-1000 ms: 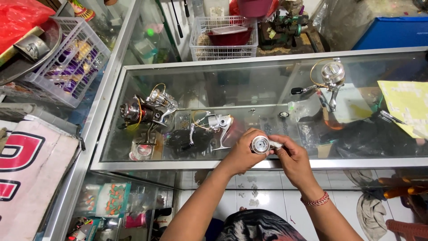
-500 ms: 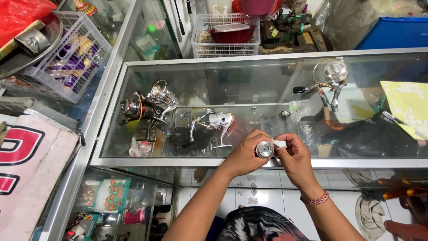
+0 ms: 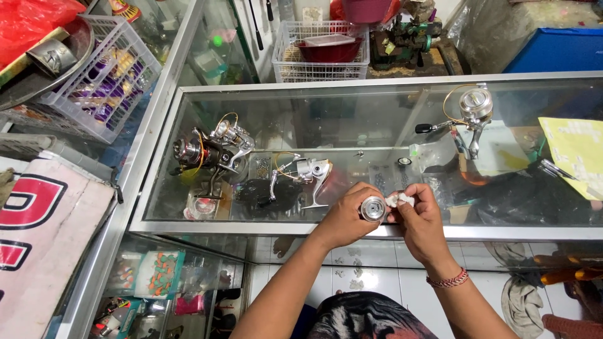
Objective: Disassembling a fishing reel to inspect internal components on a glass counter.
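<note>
Just above the table's near edge, your left hand gripped the silver spool, its open end facing up toward you. Your right hand sat touching its right side, fingers pinched on a white scrap.

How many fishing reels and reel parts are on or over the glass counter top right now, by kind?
Whole spinning reels on the glass: 3 (left pair, middle, right)
Silver spool in left hand: 1
White scrap in right hand: 1
Total: 5

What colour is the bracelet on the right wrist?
Red and white beaded bracelet, clearest in the head view.
</note>
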